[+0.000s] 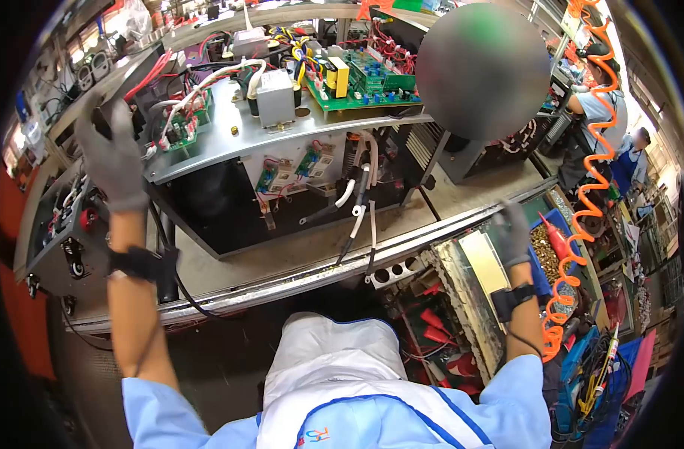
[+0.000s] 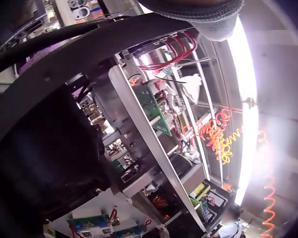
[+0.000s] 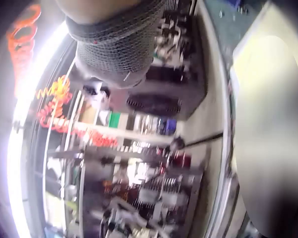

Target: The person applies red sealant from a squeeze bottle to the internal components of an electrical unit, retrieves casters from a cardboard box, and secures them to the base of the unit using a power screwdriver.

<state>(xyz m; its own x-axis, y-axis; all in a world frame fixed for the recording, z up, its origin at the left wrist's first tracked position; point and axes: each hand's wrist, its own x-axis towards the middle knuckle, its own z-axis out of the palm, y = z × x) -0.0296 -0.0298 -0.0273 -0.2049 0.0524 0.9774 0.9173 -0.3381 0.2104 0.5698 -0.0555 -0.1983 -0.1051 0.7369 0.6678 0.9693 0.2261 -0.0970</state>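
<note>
My gloved left hand is raised at the left end of an open electrical unit, thumb and fingers apart, with nothing in it. The unit has a metal top plate carrying a grey box-shaped component, a green circuit board and bundled wires. Loose cables with dark sleeves hang down its front. My gloved right hand hovers blurred at the bench edge, beside a blue bin of small brass-coloured parts; no held thing shows. In the right wrist view only part of the grey glove appears.
A pale yellow sheet lies on the ledge below the right hand. Orange coiled air hoses hang at the right. Another black unit stands further right along the bench, and a wheeled grey unit at the left. Two people are in the background.
</note>
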